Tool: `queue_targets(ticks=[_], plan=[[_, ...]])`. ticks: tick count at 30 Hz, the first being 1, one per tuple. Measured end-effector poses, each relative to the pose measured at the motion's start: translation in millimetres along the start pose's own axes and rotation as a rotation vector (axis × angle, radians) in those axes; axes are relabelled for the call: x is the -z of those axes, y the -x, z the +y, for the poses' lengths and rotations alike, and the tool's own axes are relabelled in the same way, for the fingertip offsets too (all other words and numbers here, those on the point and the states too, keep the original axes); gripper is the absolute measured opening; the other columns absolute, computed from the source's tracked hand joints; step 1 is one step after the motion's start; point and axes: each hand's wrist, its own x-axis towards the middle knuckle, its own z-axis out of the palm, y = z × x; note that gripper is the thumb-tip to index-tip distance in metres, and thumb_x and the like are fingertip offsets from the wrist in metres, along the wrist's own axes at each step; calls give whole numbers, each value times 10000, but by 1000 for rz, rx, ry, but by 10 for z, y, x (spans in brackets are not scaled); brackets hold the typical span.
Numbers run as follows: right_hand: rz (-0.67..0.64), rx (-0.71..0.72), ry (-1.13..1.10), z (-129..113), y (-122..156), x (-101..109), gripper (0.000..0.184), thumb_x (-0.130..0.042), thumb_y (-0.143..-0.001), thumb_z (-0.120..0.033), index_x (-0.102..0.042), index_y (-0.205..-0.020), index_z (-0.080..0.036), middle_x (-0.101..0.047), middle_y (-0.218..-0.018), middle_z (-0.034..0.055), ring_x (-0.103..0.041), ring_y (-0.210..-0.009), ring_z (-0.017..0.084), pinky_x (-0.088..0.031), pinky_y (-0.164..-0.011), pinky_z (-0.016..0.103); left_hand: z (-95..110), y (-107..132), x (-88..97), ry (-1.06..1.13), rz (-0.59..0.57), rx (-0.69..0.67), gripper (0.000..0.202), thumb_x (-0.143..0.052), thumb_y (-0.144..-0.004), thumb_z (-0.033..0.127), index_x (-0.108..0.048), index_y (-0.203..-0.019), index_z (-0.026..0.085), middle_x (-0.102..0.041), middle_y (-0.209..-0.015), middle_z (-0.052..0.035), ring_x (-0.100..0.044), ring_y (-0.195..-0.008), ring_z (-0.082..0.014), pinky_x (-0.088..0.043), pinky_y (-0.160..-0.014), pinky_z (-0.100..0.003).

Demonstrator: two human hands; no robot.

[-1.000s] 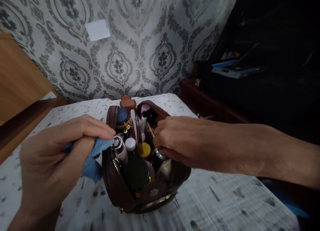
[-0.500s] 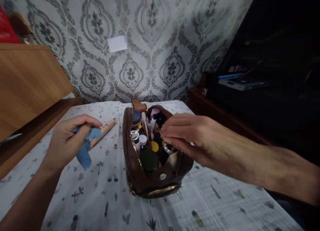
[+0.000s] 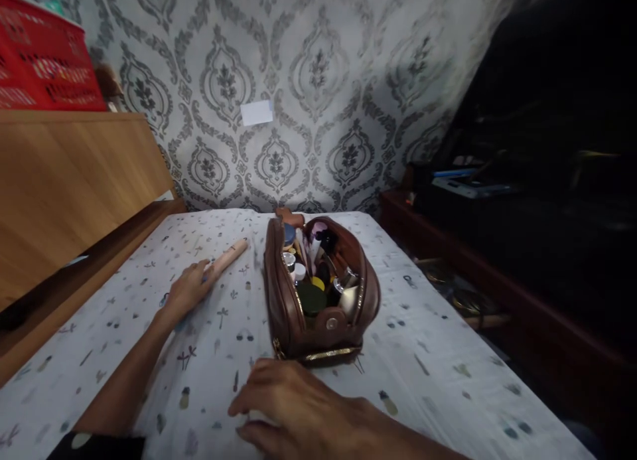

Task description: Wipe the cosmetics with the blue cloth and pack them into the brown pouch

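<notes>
My left hand [image 3: 192,289] lies low over the bed's left side, its fingers closed round the near end of a peach-coloured tube [image 3: 229,253]. Bits of a blue cloth [image 3: 182,324] peek out from under that hand. My right hand [image 3: 293,407] is in front of the bag, fingers bent and thumb apart; only whitish sheet seems to show in the gap. Between and beyond the hands stands an unzipped brown leather bag [image 3: 283,320]. Crowded in it are a dark round-lidded jar [image 3: 312,299], a yellow lid [image 3: 318,283], a white-capped bottle [image 3: 299,271] and several other cosmetics.
White patterned fabric [image 3: 423,393] covers the surface under the bag. A wooden cabinet [image 3: 74,181] with a red basket [image 3: 50,62] on it stands at the left. Patterned wallpaper [image 3: 308,135] rises behind. A dark red ledge [image 3: 448,267] runs along the right.
My right hand has come out of the bag and moved down in front of it. My left hand, which held the blue cloth, has moved onto the tube. The view has shifted.
</notes>
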Motion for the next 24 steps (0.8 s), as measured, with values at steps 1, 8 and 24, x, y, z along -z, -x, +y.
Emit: queue_targets(ticks=[1, 8, 24], plan=[[0, -8, -9, 38, -101, -74, 306, -627, -914, -248, -713, -1196, -167, -739, -1121, 117, -643, -1150, 227, -463, -1026, 325, 55, -14, -31, -53, -20, -1, 592, -313, -963, 537, -432, -1399, 154, -562, -1382, -188, -548, -1255, -335, -469, -973, -424], [153, -207, -463, 461, -645, -579, 266, -693, -769, -207, -748, -1024, -156, -739, -835, 34, -685, -777, 166, -517, -737, 245, 192, -245, -58, -175, -77, -20, 391, -394, -941, 378, -549, -1207, 137, -601, -1277, -198, -572, -1187, -348, -478, -898, -419], [581, -183, -582, 691, -654, -895, 540, -592, -859, -256, -420, -1370, -222, -545, -1221, 106, -646, -822, 139, -572, -657, 294, -903, 950, 417, 292, -433, -417, 445, -600, -886, 488, -644, -1263, 256, -638, -1209, -69, -587, -1130, -258, -452, -968, -323]])
